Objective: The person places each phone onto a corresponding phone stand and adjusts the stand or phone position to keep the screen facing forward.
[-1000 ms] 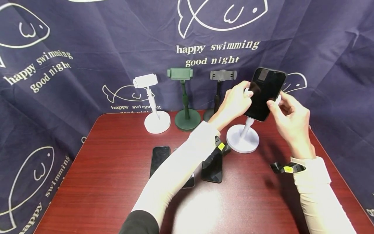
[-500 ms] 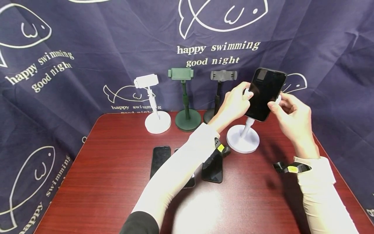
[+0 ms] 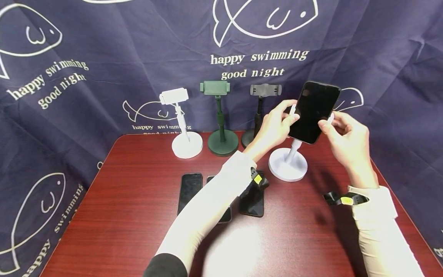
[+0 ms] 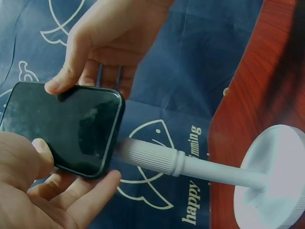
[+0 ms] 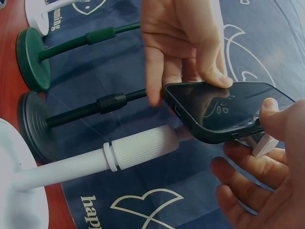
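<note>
A black smartphone (image 3: 315,111) is tilted upright at the head of a white phone stand (image 3: 288,169), screen facing the person. White clamp arms show at its two sides, the left clamp arm (image 3: 292,109) and the right clamp arm (image 5: 265,145). On the left edge, the left hand (image 3: 275,127) has its thumb on the phone, with fingers spread behind it. The right hand (image 3: 349,144) pinches the opposite edge, thumb in front and fingers at the clamp arm behind. The phone hides the middle of the clamp.
Along the back stand a smaller white phone stand (image 3: 187,146), a green phone stand (image 3: 222,143) and a black phone stand (image 3: 265,90). Three phones lie on the red table (image 3: 131,215): a left phone (image 3: 189,188), a middle phone (image 3: 225,216) partly under the forearm, and a right phone (image 3: 252,204).
The left hand has drawn slightly left and its fingers have loosened, baring more of the left clamp arm. The right hand shifted a little right earlier, and the phone stays nearly in place.
</note>
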The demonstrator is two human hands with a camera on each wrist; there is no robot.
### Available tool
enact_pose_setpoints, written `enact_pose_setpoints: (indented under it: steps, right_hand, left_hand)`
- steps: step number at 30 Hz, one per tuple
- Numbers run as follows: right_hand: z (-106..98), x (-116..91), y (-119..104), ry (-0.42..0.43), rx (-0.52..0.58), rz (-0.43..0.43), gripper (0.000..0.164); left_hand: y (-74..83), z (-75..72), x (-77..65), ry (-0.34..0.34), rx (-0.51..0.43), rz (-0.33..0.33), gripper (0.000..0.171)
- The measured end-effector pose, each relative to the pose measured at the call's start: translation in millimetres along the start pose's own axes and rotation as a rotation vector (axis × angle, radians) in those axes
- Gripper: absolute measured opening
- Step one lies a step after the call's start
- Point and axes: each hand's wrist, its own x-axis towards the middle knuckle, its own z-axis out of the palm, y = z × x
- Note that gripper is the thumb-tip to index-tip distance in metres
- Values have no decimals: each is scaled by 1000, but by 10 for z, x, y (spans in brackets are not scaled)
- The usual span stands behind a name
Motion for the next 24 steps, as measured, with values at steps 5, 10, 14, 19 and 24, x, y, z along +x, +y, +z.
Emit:
enact_pose_setpoints:
  steps: [5, 10, 14, 19, 24]
  right_hand:
    - [-1, 5, -5, 2, -24, 3, 21]
    - [0, 0, -6, 3, -35, 8, 21]
    - [-2, -1, -8, 4, -47, -1, 22]
    - [3, -14, -25, 9, -53, -16, 23]
    - [12, -28, -32, 22, -45, -39, 22]
  left_hand:
    - [-60, 22, -13, -3, -48, -18, 38]
    - [-69, 41, -27, 1, -65, -25, 37]
    - [-65, 50, -38, 5, -76, -23, 36]
    - [-62, 60, -48, 8, -76, -26, 35]
    - [-55, 79, -55, 11, -82, -23, 34]
